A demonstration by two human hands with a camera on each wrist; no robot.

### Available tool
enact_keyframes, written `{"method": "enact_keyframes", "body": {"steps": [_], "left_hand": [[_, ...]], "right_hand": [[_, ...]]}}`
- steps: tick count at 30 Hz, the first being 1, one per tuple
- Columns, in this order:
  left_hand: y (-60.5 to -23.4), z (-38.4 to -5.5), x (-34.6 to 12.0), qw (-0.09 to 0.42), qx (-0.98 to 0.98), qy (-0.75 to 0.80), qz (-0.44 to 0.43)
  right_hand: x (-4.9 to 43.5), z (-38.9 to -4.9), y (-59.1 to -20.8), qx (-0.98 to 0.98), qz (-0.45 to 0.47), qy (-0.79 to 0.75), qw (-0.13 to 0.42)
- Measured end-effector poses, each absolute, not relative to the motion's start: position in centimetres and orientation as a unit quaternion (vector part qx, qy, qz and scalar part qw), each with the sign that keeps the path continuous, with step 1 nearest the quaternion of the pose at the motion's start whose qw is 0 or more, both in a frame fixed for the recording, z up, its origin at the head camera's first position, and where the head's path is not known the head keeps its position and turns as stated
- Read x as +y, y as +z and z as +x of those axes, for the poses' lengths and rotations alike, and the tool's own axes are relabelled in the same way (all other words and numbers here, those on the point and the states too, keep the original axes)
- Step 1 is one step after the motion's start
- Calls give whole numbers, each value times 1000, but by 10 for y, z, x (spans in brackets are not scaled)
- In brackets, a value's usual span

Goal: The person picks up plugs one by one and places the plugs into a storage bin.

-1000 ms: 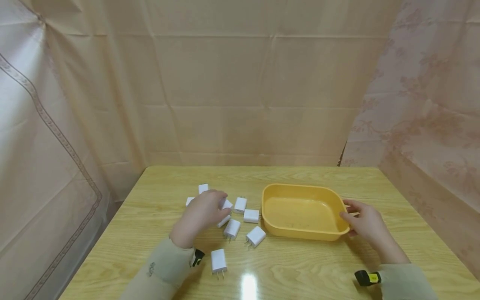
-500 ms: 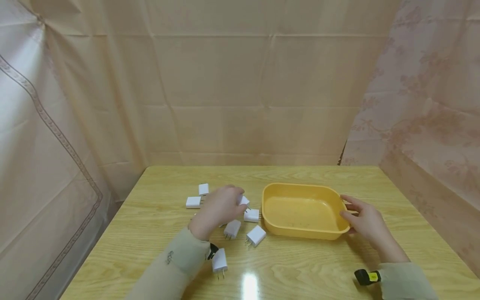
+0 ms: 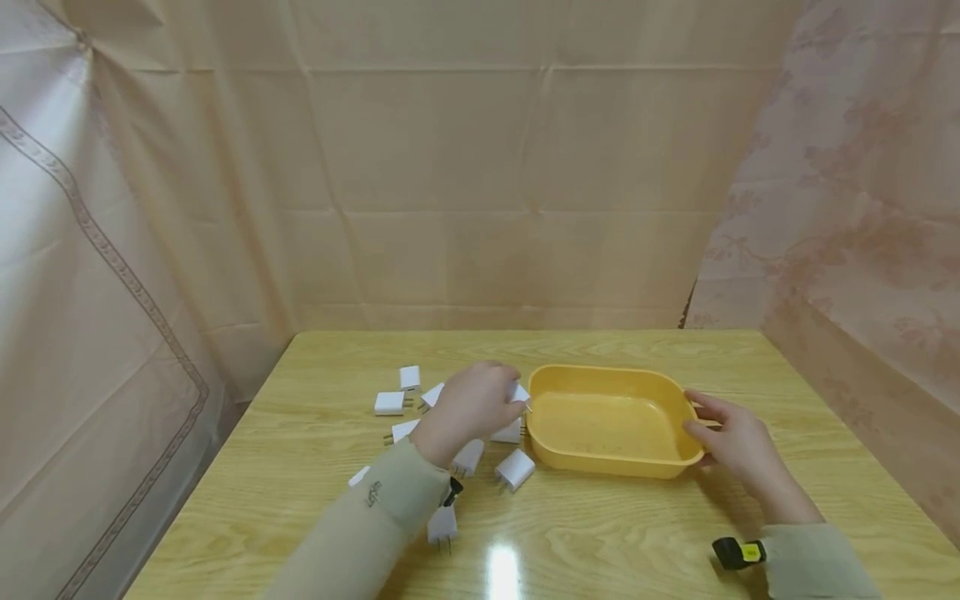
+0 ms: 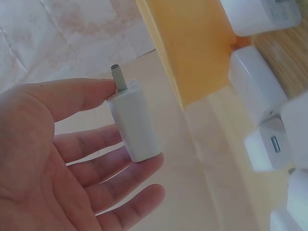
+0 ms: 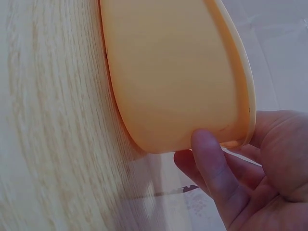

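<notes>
In the left wrist view my left hand [image 4: 72, 149] pinches a white plug-in charger [image 4: 134, 125] between thumb and fingers, its metal prong beside the thumb tip. The head view has this left hand [image 3: 476, 408] just left of the yellow plastic basin [image 3: 607, 462], raised over other chargers. My right hand [image 3: 738, 450] grips the basin's right end; up close in the right wrist view, its thumb [image 5: 207, 154] lies over the rim with fingers behind. Nothing lies inside the basin.
Several white chargers lie scattered on the wooden table [image 3: 615, 542], among them one at the back left [image 3: 409, 377], one beside the basin [image 3: 515, 470] and one near the front [image 3: 442, 525]. Beige curtains [image 3: 480, 167] hang behind the table.
My left hand has lifted a charger from the group and carried it right, towards the basin's left rim. The right hand keeps its grip and the basin stays put.
</notes>
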State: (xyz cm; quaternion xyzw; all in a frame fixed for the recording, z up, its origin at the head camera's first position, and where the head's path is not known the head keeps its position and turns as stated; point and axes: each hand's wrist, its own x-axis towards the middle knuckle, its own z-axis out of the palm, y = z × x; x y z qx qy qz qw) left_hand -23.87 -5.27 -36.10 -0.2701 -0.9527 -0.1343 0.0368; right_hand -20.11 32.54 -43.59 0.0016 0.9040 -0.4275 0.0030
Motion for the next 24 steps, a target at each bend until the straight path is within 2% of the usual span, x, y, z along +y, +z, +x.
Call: {"method": "enact_keyframes", "body": {"steps": [11, 24], "left_hand": [[-366, -248, -30, 44, -950, -115, -288], [-358, -250, -1, 27, -953, -104, -284]], "right_hand": [[326, -202, -436, 903, 5, -429, 7], [327, -202, -436, 907, 2, -420, 11]]}}
